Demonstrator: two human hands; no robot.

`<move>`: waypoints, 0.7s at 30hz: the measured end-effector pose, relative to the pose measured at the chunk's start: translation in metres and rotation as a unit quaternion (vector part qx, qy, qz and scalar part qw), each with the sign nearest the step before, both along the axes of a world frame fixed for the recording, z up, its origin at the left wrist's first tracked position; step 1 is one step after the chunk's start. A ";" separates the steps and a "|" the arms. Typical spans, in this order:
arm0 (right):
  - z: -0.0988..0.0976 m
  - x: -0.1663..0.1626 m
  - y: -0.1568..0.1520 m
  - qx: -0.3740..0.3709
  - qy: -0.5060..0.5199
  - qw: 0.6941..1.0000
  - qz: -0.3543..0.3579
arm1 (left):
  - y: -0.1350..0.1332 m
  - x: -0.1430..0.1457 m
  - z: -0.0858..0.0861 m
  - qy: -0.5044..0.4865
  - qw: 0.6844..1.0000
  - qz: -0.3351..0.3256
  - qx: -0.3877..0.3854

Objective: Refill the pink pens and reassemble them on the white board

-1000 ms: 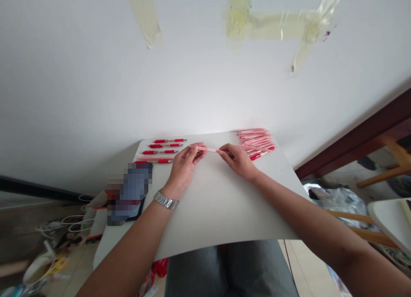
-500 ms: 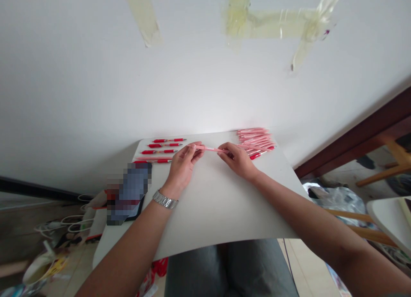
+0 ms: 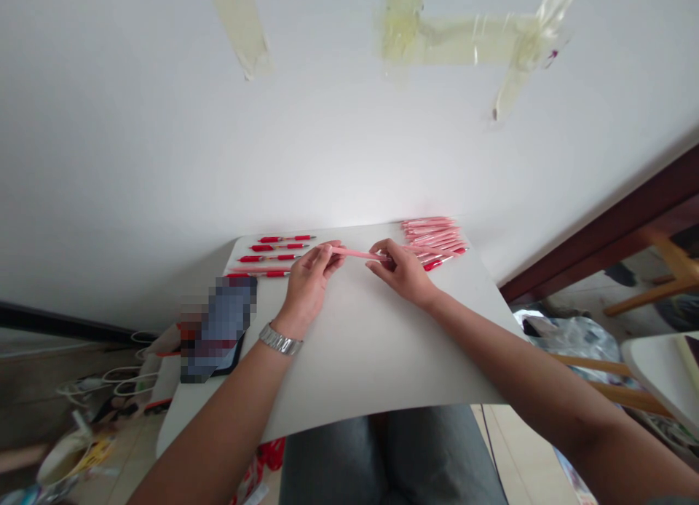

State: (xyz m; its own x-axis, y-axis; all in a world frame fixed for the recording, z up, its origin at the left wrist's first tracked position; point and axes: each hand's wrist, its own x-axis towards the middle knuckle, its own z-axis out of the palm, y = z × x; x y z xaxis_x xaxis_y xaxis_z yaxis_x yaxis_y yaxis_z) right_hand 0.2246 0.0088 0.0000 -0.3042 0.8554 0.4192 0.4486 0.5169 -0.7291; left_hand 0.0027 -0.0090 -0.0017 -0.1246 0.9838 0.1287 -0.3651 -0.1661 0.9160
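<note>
Farthest left, a row of red plastic pens point(image 3: 278, 256) lies on the white board point(image 3: 371, 345). Our left hand point(image 3: 309, 283) pinches one end of the slim pink sleeved pen point(image 3: 357, 253) with curled fingertips, and our right hand point(image 3: 401, 272) pinches the other end. Over the last second the hands have drawn apart, so more pink length shows between them, just above the board. We judge the sleeve is sliding off. The heap of pink sleeved pens point(image 3: 434, 236) lies farthest right.
</note>
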 end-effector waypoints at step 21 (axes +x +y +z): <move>0.004 0.002 0.000 -0.059 0.034 0.997 0.039 | 0.000 -0.001 0.003 0.001 1.000 -0.018 0.009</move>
